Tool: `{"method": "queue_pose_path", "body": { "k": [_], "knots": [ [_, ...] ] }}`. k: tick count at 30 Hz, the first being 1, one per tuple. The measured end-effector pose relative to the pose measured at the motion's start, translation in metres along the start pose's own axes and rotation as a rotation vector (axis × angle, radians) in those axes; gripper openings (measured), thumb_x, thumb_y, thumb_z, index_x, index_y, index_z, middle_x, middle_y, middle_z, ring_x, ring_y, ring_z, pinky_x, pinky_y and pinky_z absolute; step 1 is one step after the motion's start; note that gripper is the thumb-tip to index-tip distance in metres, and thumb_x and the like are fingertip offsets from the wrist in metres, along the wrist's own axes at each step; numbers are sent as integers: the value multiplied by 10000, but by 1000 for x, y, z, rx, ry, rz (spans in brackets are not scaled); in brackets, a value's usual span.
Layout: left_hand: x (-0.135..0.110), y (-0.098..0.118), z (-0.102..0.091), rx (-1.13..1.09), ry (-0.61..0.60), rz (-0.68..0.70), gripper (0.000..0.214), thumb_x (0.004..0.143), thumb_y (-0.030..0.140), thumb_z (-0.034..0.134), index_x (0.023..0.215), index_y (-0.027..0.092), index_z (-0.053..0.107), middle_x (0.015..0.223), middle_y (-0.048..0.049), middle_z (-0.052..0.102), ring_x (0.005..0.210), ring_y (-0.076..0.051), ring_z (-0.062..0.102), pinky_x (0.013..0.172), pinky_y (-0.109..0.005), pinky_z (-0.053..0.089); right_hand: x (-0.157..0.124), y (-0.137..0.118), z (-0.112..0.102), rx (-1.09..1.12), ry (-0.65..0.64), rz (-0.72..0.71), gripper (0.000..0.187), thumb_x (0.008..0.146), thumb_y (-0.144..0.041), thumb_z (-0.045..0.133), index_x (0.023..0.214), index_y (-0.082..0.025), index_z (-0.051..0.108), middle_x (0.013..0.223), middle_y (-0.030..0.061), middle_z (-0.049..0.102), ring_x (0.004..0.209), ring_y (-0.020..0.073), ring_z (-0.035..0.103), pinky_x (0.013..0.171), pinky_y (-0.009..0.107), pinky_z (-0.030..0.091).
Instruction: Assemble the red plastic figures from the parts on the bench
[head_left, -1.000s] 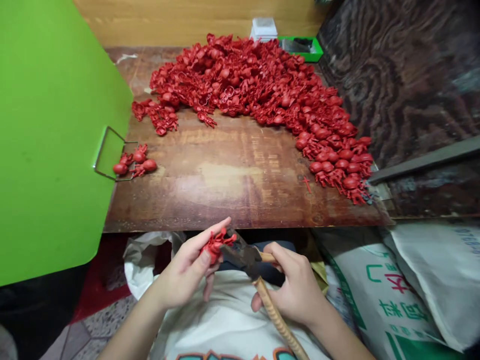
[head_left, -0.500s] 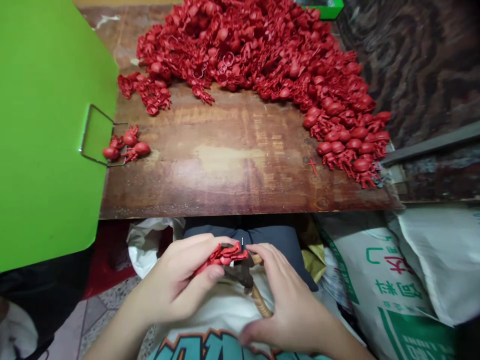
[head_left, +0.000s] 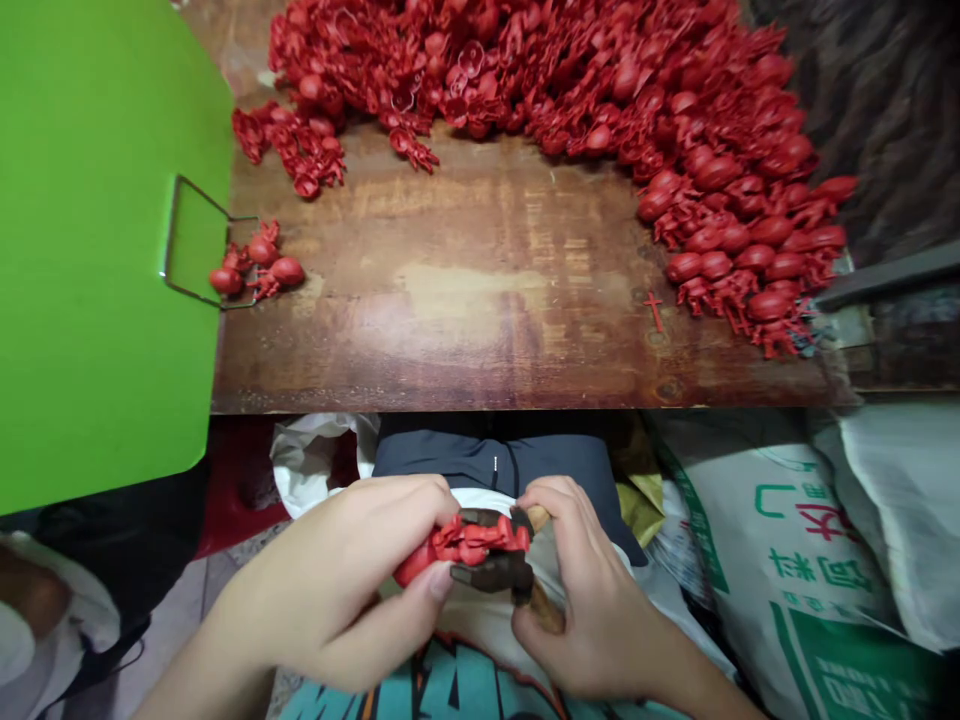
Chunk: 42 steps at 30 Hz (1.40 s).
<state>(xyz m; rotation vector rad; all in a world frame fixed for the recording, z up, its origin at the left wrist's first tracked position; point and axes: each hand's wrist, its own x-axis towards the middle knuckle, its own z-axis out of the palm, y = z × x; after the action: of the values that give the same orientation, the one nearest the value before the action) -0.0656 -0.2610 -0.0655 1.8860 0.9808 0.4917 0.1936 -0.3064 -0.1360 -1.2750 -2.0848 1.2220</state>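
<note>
Over my lap, my left hand [head_left: 375,580] is closed around a small red plastic figure [head_left: 472,543] with a rounded end and thin limbs. Its limbs lie between the dark metal jaws of a pliers-like tool [head_left: 491,575]. My right hand [head_left: 589,590] grips that tool by its tan handles, thumb on the near one and fingers on the far one. Left fingertips also rest against the jaws. Whether the jaws press on the figure, I cannot tell.
A big heap of similar red figures [head_left: 555,80] covers the back and right of the wooden table [head_left: 450,350]. Several lie beside a wire handle on the green board [head_left: 105,270] at left. A red cross-shaped piece [head_left: 654,311] is at right. Printed sacks [head_left: 765,540] stand below.
The tool's handles and jaws have spread apart, and the jaws now lie on both sides of the red figure. The head view has shifted, so the table and heap appear higher.
</note>
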Motion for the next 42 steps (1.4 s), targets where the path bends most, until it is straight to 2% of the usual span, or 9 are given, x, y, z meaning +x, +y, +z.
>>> {"method": "queue_pose_path", "body": {
  "k": [7, 13, 20, 28, 33, 35, 37, 40, 42],
  "knots": [
    [3, -4, 2, 38, -19, 88, 144, 989, 149, 472, 879, 221, 532, 739, -15, 581, 661, -170, 524, 594, -296, 416, -1, -4, 1, -94, -58, 12, 762, 686, -149, 603, 1409, -181, 367, 1273, 154, 529, 1205, 369, 545, 1055, 572, 520],
    [-2, 1, -1, 90, -77, -22, 183, 1045, 213, 417, 949, 202, 572, 843, -43, 645, 734, -188, 581, 654, -315, 447, -1, -3, 4, -55, -70, 58, 609, 707, -173, 630, 1287, -199, 445, 1159, 121, 549, 1087, 336, 569, 962, 540, 554],
    [2, 2, 3, 9, -12, -11, 165, 1009, 157, 450, 886, 211, 545, 772, -18, 591, 694, -167, 530, 633, -299, 419, -2, -5, 4, -56, -124, 103, 442, 726, -193, 612, 1147, -214, 480, 1074, 102, 567, 1016, 317, 607, 882, 484, 573],
    [7, 6, 9, -52, 43, 34, 156, 980, 120, 458, 892, 210, 551, 738, 0, 575, 660, -154, 499, 604, -301, 392, -2, -5, 7, -60, -47, 78, 349, 708, -226, 586, 1035, -234, 466, 945, 55, 565, 831, 256, 611, 713, 386, 544],
    [9, 6, 9, -64, 61, -4, 164, 987, 138, 467, 859, 207, 544, 719, 13, 552, 644, -137, 491, 592, -289, 375, -3, -3, 6, 17, -91, 121, 374, 697, -213, 608, 1053, -219, 495, 969, 64, 592, 885, 268, 623, 785, 400, 546],
    [10, 6, 10, -80, 79, -44, 188, 1007, 159, 475, 836, 202, 541, 716, 17, 545, 640, -126, 491, 599, -278, 380, -1, -1, 3, 107, -138, 169, 380, 785, -239, 638, 1146, -206, 524, 1094, 96, 623, 1036, 287, 641, 924, 421, 545],
    [11, 6, 13, -117, 125, -122, 228, 1036, 194, 475, 819, 198, 546, 706, 23, 537, 628, -118, 492, 608, -271, 390, 2, 2, 2, 292, -213, 184, 487, 908, -444, 677, 1302, -205, 519, 1272, 122, 625, 1189, 303, 624, 1051, 434, 511],
    [12, 0, 22, -274, 230, -367, 341, 1076, 311, 458, 772, 192, 558, 678, 17, 522, 610, -120, 477, 567, -264, 371, 4, 12, 8, 612, -266, 213, 760, 992, -841, 396, 1427, -225, 493, 1339, 118, 637, 1211, 301, 622, 1077, 432, 482],
    [14, -7, 27, -468, 328, -577, 389, 1067, 400, 445, 767, 191, 576, 634, 24, 480, 551, -114, 400, 489, -252, 298, 2, 21, 17, 735, -244, 306, 696, 1053, -803, 284, 1371, -241, 544, 1237, 88, 672, 1129, 264, 631, 1017, 401, 483]
  ]
}}
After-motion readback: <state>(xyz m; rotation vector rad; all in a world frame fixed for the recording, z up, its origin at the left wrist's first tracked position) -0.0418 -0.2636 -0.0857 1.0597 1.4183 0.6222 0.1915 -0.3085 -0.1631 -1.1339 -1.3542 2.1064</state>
